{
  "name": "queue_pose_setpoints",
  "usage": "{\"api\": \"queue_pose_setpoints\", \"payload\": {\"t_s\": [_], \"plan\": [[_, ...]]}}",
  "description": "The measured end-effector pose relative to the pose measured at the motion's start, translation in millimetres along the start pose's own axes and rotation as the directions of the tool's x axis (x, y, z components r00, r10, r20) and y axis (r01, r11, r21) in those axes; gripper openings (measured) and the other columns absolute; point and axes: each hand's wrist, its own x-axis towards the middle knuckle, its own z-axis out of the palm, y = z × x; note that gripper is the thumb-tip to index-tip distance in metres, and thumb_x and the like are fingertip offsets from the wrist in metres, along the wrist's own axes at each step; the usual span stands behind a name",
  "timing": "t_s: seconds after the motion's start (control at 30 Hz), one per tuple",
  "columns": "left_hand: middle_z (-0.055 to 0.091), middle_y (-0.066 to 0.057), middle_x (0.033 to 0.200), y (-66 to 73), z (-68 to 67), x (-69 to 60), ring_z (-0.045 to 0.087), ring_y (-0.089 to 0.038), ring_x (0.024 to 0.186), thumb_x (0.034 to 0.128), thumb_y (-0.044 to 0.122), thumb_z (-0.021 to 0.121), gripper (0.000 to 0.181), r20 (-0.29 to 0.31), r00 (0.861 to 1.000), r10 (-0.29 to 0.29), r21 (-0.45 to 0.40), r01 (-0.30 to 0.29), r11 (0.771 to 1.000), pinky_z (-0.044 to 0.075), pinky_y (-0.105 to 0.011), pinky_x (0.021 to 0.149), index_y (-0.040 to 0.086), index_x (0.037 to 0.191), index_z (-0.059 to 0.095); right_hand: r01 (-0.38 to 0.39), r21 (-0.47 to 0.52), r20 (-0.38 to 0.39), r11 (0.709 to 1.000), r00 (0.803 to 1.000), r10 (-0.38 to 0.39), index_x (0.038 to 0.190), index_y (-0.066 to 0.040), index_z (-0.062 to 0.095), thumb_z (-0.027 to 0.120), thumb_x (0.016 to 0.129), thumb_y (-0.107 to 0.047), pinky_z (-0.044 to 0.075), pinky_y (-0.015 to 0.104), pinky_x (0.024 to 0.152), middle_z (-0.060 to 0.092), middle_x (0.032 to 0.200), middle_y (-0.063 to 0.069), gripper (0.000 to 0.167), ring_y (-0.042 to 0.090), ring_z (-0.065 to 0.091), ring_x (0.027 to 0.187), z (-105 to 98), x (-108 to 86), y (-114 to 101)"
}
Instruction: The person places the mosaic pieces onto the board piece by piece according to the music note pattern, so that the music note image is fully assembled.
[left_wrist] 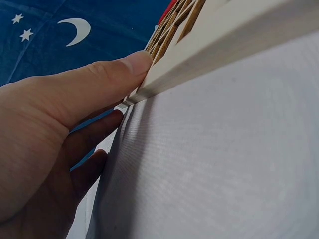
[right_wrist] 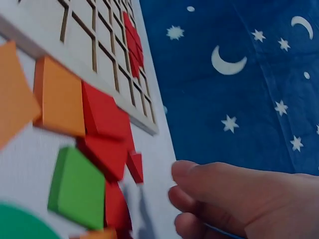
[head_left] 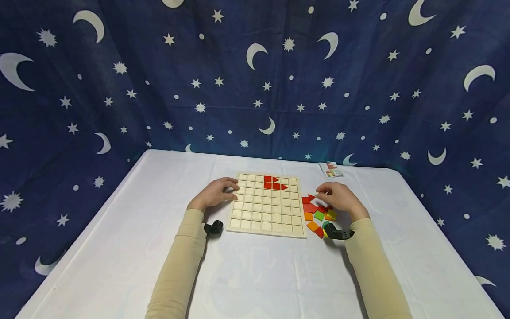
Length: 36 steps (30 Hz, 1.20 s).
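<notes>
A wooden grid board (head_left: 263, 204) lies flat on the white table, with several red tiles (head_left: 275, 183) in its far rows forming two arrow-like shapes. My left hand (head_left: 215, 193) rests at the board's left edge. In the left wrist view its thumb (left_wrist: 112, 82) touches the rim, with the other fingers beside the edge. My right hand (head_left: 338, 196) hovers right of the board, fingers loosely bent and nothing visible between them. Below and left of it lie loose coloured tiles: a red triangle (right_wrist: 135, 167), a green tile (right_wrist: 77, 189), an orange tile (right_wrist: 60, 97) and several others.
A printed card (head_left: 330, 169) showing a coloured pattern lies at the table's far right. A dark blue curtain (head_left: 255, 88) with moons and stars stands behind the table (head_left: 255, 279). Each wrist carries a black camera mount (head_left: 338, 232).
</notes>
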Motion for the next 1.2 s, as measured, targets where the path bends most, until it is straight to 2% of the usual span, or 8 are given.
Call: {"api": "queue_pose_setpoints", "payload": {"t_s": [0.2, 0.33, 0.63, 0.93, 1.07, 1.2], "plan": [[0.051, -0.011, 0.142, -0.2, 0.0, -1.2, 0.041, -0.031, 0.136, 0.0884, 0.022, 0.074, 0.038, -0.003, 1.000, 0.009, -0.003, -0.009, 1.000, 0.033, -0.045, 0.114, 0.005, 0.122, 0.067, -0.032, -0.001, 0.030, 0.999, 0.999, 0.032, 0.119, -0.002, 0.066, 0.065, 0.095, -0.022, 0.051, 0.046, 0.090, 0.066, 0.105, 0.011, 0.031, 0.027, 0.056, 0.094, -5.9, -13.2, 11.5], [0.051, -0.011, 0.142, -0.3, 0.0, -1.8, 0.041, -0.031, 0.136, 0.0884, 0.022, 0.074, 0.038, -0.003, 1.000, 0.006, -0.012, -0.006, 1.000, 0.032, -0.045, 0.114, 0.005, 0.121, 0.067, -0.026, -0.001, 0.051, 1.000, 0.998, 0.026, 0.119, -0.002, 0.066, 0.066, 0.094, -0.022, 0.051, 0.045, 0.087, 0.065, 0.101, 0.008, 0.032, 0.026, 0.055, 0.092, -5.8, -17.3, 14.1], [0.051, -0.011, 0.142, -4.6, 0.5, -1.0, 0.042, -0.031, 0.136, 0.0887, 0.022, 0.074, 0.038, -0.013, 1.000, 0.001, -0.003, -0.001, 1.000, 0.033, -0.045, 0.114, 0.006, 0.122, 0.067, 0.072, -0.012, 0.132, 0.997, 0.989, -0.070, 0.119, -0.005, 0.066, 0.072, 0.089, -0.019, 0.052, 0.036, 0.082, 0.064, 0.103, 0.004, 0.033, 0.021, 0.054, 0.090, 7.1, -15.8, 2.9], [0.051, -0.011, 0.142, -4.6, 1.5, -0.7, 0.041, -0.031, 0.136, 0.0882, 0.022, 0.074, 0.038, -0.016, 1.000, 0.002, -0.012, -0.002, 1.000, 0.032, -0.044, 0.114, 0.006, 0.121, 0.068, 0.115, -0.066, 0.148, 0.991, 0.983, -0.104, 0.115, -0.007, 0.068, 0.073, 0.089, -0.022, 0.051, 0.035, 0.081, 0.063, 0.101, 0.005, 0.031, 0.021, 0.052, 0.087, 19.4, -8.0, -10.9], [0.051, -0.010, 0.142, -3.2, 1.2, -0.4, 0.041, -0.030, 0.136, 0.0885, 0.022, 0.074, 0.038, -0.010, 1.000, 0.006, -0.015, -0.006, 1.000, 0.033, -0.044, 0.114, 0.005, 0.122, 0.067, 0.090, -0.082, 0.138, 0.993, 0.987, -0.078, 0.112, -0.007, 0.069, 0.074, 0.089, -0.022, 0.051, 0.034, 0.078, 0.061, 0.099, 0.005, 0.028, 0.021, 0.051, 0.086, 18.0, -8.2, -11.6], [0.051, -0.011, 0.142, -2.0, 0.3, -0.6, 0.042, -0.031, 0.136, 0.0886, 0.022, 0.074, 0.038, -0.006, 1.000, 0.015, -0.015, -0.015, 1.000, 0.033, -0.044, 0.114, 0.005, 0.122, 0.067, 0.061, -0.097, 0.099, 0.993, 0.994, -0.052, 0.113, -0.004, 0.069, 0.073, 0.089, -0.021, 0.053, 0.038, 0.082, 0.062, 0.099, 0.006, 0.029, 0.022, 0.053, 0.087, 12.9, -7.7, -7.7]]}}
